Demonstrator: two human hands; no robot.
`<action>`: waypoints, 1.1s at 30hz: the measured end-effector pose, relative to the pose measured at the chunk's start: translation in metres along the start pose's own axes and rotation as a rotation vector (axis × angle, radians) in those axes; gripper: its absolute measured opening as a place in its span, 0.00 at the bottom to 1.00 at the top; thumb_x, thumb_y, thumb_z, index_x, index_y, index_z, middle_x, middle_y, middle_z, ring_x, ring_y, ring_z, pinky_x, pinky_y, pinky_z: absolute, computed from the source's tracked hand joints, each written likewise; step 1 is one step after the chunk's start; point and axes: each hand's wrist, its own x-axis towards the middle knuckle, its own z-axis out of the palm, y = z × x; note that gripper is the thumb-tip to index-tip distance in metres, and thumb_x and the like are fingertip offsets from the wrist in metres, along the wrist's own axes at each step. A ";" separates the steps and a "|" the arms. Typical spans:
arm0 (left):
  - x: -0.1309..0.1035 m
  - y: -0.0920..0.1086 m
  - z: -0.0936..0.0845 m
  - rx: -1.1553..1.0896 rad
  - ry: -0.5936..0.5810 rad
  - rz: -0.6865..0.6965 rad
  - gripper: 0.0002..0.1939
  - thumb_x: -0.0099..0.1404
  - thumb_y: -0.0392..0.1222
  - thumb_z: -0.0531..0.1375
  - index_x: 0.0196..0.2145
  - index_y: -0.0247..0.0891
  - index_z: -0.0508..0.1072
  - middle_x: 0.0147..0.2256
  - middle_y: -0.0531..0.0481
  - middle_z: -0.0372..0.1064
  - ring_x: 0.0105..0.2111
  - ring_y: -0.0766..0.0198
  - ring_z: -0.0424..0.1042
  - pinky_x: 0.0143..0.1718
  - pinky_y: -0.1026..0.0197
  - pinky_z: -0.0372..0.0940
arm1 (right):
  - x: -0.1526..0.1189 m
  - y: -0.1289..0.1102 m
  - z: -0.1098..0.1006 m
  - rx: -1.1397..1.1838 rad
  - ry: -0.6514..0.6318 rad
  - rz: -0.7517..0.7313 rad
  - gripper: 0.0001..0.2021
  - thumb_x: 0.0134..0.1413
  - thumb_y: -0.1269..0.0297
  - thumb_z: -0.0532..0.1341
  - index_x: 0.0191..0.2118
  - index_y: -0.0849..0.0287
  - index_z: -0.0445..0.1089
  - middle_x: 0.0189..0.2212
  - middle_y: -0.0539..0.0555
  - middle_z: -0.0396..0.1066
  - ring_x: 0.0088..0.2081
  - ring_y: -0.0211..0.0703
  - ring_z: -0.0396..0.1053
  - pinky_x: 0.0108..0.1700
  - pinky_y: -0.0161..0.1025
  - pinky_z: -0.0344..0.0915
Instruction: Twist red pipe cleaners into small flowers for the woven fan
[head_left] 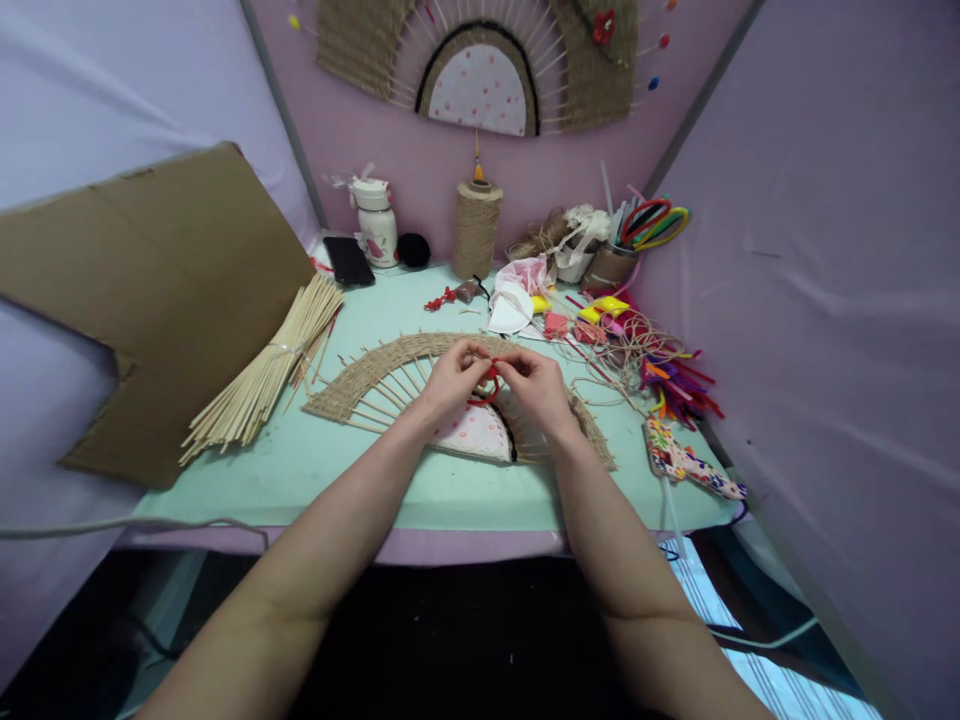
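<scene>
Both hands meet above a woven fan-shaped piece (352,388) lying on the pale green table. My left hand (459,376) pinches one side of a thin red strip (486,398), which curves in a loop below the fingers. From the other side, my right hand (534,382) grips the same strip, its fingertips almost touching those of the left. Under the hands, the fan has a white half-round centre with pink dots (476,435), edged in black. Thin sticks spread outward from it to the woven band. The fingertips partly hide the strip.
Left are a stick bundle (262,385) and a cardboard sheet (180,300). Behind stand a twine spool (476,230), a white bottle (377,225) and a phone (348,262). Right are tangled cords (637,345), a scissors holder (609,268) and a patterned glue gun (686,460).
</scene>
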 end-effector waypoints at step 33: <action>-0.006 0.008 0.002 -0.073 0.102 0.062 0.13 0.54 0.46 0.64 0.32 0.35 0.69 0.23 0.54 0.69 0.23 0.69 0.69 0.26 0.66 0.64 | 0.000 -0.010 0.003 0.151 -0.004 0.026 0.11 0.48 0.60 0.63 0.37 0.60 0.73 0.33 0.54 0.75 0.31 0.40 0.70 0.35 0.37 0.66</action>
